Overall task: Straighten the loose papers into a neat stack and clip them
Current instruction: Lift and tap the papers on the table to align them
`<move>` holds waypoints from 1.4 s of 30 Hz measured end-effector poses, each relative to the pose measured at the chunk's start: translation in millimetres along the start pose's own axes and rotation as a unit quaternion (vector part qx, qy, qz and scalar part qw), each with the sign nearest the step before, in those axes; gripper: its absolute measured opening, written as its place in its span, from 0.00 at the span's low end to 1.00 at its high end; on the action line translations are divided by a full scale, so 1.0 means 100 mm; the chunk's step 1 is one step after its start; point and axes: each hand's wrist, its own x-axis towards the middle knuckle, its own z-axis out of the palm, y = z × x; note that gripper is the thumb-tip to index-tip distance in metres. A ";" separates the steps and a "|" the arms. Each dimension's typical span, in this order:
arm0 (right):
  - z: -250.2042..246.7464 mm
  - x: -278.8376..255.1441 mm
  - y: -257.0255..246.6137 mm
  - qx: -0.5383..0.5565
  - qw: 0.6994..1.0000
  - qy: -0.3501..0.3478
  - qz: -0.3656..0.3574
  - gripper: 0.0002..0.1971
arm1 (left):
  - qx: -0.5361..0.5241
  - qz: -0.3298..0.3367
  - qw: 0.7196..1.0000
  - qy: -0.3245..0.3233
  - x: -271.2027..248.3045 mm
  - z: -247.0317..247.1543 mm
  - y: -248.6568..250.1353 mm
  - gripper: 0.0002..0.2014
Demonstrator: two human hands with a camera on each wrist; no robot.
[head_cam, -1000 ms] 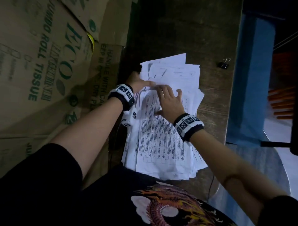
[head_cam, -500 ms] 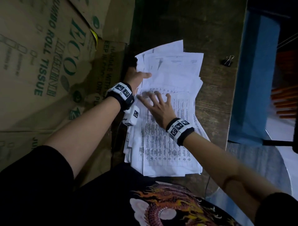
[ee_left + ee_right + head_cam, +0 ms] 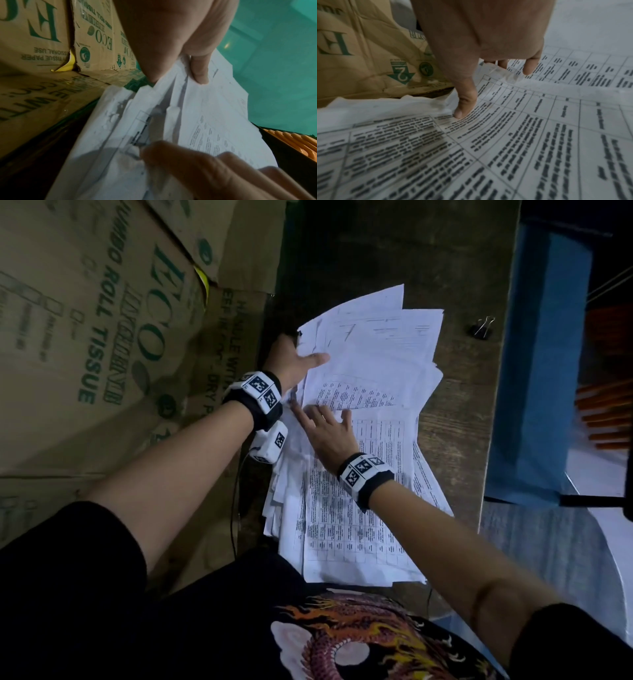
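Observation:
A messy pile of loose white printed papers (image 3: 370, 491) lies fanned out on the dark wooden table (image 3: 455, 419). My left hand (image 3: 299, 359) grips the far left edge of the upper sheets, thumb on top and the other fingers hidden underneath. In the left wrist view the left thumb (image 3: 199, 73) pinches those sheets (image 3: 197, 108). My right hand (image 3: 329, 428) lies flat with fingers spread on a sheet printed with a table, and its thumb (image 3: 464, 108) presses the paper (image 3: 522, 135). A black binder clip (image 3: 482, 326) sits alone on the table, to the right of the pile.
Large cardboard boxes (image 3: 102, 337) printed with green lettering stand tight against the table's left side. A blue panel (image 3: 548, 354) borders the right edge, with orange slats (image 3: 606, 416) beyond it. The papers' near edge reaches my black shirt.
My right hand has slid left and towards me across the printed sheet. The upper sheets in my left hand have fanned out and tilted.

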 end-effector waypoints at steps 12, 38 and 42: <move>-0.23 0.11 -0.07 -0.056 0.994 0.091 -0.034 0.30 | -0.007 0.031 0.999 0.005 0.02 -0.03 0.11 0.16; -0.03 0.28 -0.39 -0.077 0.970 0.022 -0.232 0.21 | 0.044 0.158 0.986 -0.022 0.04 -0.34 0.82 0.04; -0.06 0.22 -0.34 -0.016 0.981 0.047 -0.187 0.21 | 0.005 0.162 0.986 0.027 -0.04 -0.51 0.88 0.10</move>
